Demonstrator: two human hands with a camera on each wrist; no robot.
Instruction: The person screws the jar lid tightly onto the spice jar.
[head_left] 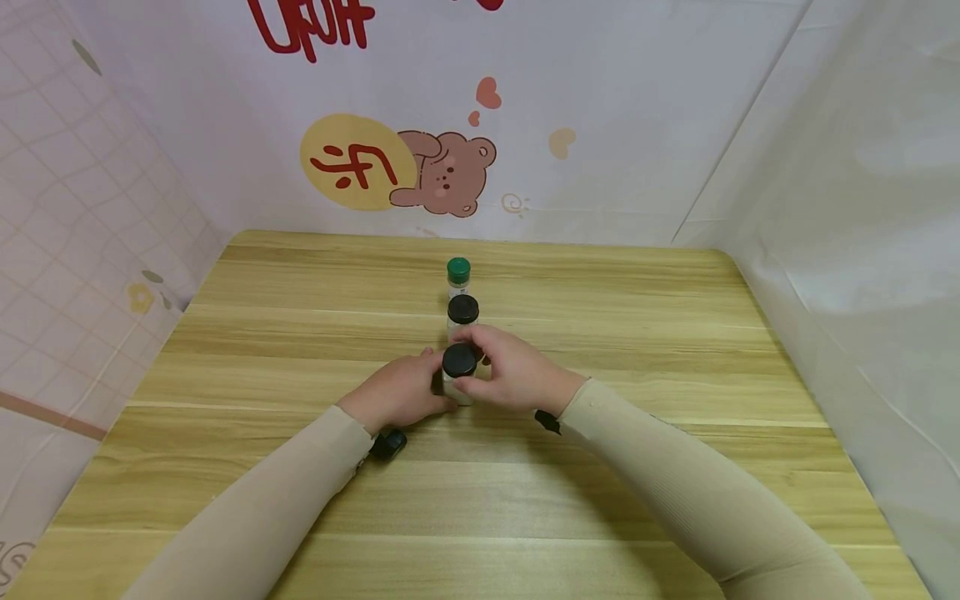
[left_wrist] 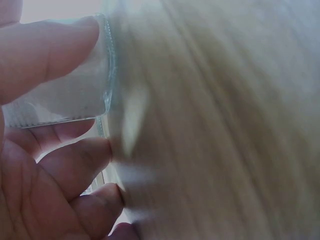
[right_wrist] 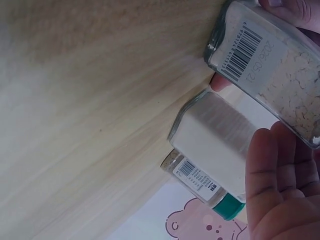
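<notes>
Three glass jars stand in a row on the table, one behind another. The nearest is a clear square seasoning jar (head_left: 459, 362) with a black lid; pale, flaky contents and a barcode label show in the right wrist view. Low on its left side my left hand (head_left: 401, 390) holds it, the thumb (left_wrist: 55, 55) lying along the glass. My right hand (head_left: 521, 371) grips it from the right, thumb in front and fingers (right_wrist: 262, 165) behind. Just beyond is a second black-lidded jar (head_left: 463, 309) with white contents. Farthest back stands a small green-capped bottle (head_left: 458, 271).
The wooden table (head_left: 600, 317) extends to both sides of the row. A white printed cloth (head_left: 615, 100) hangs behind it, with more cloth at the left and right. Dark wrist devices (head_left: 388, 444) sit under both wrists.
</notes>
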